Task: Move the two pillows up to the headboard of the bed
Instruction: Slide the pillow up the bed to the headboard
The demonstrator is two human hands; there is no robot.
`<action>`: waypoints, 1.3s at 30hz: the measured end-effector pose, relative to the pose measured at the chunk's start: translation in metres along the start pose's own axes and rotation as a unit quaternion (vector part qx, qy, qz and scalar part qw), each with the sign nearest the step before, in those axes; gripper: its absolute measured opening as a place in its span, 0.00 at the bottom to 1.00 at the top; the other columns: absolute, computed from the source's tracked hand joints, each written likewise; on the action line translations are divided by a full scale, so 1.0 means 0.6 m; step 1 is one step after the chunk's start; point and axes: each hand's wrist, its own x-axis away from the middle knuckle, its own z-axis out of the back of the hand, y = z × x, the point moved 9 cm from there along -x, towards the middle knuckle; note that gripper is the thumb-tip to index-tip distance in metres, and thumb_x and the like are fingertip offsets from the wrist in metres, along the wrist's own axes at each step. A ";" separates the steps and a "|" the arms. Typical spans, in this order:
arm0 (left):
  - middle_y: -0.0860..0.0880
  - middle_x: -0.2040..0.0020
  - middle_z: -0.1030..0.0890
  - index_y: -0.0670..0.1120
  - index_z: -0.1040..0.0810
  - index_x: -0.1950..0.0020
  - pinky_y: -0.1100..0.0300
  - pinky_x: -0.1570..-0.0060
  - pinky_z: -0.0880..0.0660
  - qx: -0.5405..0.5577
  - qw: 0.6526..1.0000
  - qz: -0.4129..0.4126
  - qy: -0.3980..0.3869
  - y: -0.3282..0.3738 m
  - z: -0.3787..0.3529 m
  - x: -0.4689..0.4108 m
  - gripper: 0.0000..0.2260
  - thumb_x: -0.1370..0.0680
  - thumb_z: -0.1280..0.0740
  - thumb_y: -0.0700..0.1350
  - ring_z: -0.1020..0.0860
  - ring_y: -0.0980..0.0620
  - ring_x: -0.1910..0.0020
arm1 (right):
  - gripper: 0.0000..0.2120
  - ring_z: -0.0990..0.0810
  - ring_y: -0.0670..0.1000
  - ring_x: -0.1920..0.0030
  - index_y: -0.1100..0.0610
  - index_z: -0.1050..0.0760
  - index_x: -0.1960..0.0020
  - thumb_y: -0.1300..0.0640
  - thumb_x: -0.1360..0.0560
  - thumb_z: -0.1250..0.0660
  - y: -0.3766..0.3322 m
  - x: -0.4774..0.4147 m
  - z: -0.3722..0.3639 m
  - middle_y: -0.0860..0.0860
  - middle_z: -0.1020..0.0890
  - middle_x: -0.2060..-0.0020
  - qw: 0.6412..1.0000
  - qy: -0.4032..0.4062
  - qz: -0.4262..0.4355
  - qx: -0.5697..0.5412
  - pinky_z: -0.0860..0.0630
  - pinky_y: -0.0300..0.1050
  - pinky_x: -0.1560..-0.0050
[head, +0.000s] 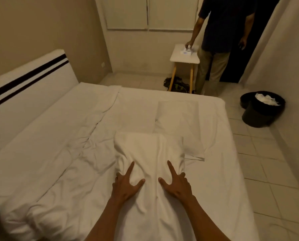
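A white pillow [148,150] lies on the white bed [58,153], right in front of me. My left hand [126,184] and my right hand [177,184] both rest on its near end. Their outer fingers curl into the bunched fabric at its sides, while the index fingers and thumbs are spread on top. A second, flatter white pillow [178,122] lies just beyond it, toward the bed's far right corner. The white headboard [28,80], crossed by two black stripes, runs along the left side of the bed, away from both pillows.
A person in a dark shirt [227,32] stands past the far end of the bed, one hand on a small white table [181,56]. A dark bag [177,84] lies under that table. On the tiled floor to the right stands a black bin [261,112].
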 end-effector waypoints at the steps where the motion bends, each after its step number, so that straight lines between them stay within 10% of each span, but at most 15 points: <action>1: 0.33 0.27 0.39 0.70 0.56 0.25 0.42 0.31 0.35 0.006 1.000 0.010 0.005 -0.017 0.011 0.009 0.42 0.33 0.37 0.73 0.37 0.36 0.28 | 0.42 0.30 0.67 0.33 0.30 0.65 0.26 0.26 0.30 0.43 -0.017 0.005 -0.008 0.68 0.39 0.29 1.000 -0.002 0.007 0.008 0.32 0.61 0.33; 39: 0.39 0.31 0.34 0.69 0.46 0.26 0.46 0.33 0.32 0.100 0.975 0.186 0.062 -0.894 0.526 0.035 0.41 0.35 0.30 0.69 0.34 0.36 0.31 | 0.46 0.27 0.64 0.38 0.36 0.60 0.22 0.25 0.31 0.41 -0.829 0.042 -0.653 0.63 0.33 0.35 0.966 -0.149 0.142 0.154 0.29 0.57 0.35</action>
